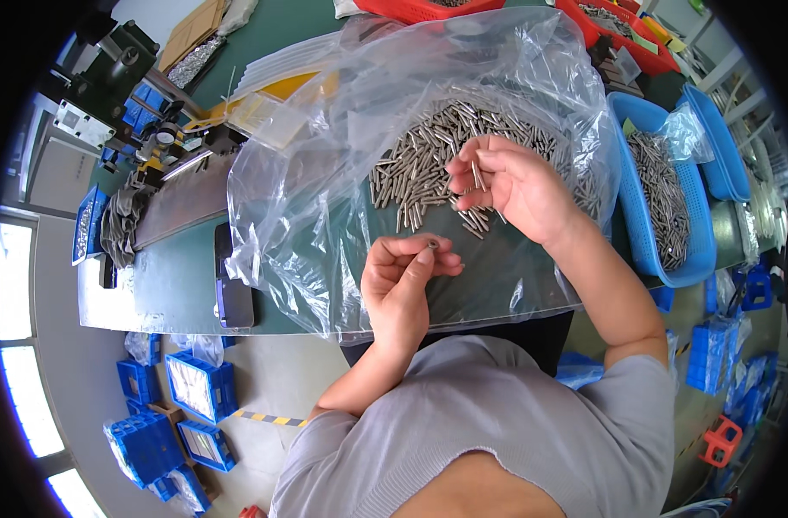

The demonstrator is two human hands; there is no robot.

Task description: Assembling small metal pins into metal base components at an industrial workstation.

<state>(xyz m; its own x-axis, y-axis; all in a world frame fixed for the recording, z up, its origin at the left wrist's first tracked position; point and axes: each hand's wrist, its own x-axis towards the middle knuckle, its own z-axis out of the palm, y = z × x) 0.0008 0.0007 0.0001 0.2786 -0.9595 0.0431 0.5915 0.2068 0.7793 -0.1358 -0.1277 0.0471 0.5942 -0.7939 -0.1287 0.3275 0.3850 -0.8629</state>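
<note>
A heap of slim grey metal pins (pixel 424 155) lies on a clear plastic sheet (pixel 325 173) spread over the green table. Over the near right part of the heap, my right hand (pixel 523 186) has its thumb and fingers closed around a couple of metal pins (pixel 476 175). My left hand (pixel 400 281) is in front of the heap, nearer to me. Between its thumb and index finger it pinches a small round metal piece (pixel 433 245) that looks like a ring; its full shape is partly covered by the fingers.
A blue basket (pixel 705 250) of metal pins stands right of the sheet, with another blue basket (pixel 729 164) behind it. Red baskets (pixel 661 60) stand at the far edge. A dark bench fixture (pixel 165 129) is at the left. A dark flat device (pixel 234 298) lies near the table's front edge.
</note>
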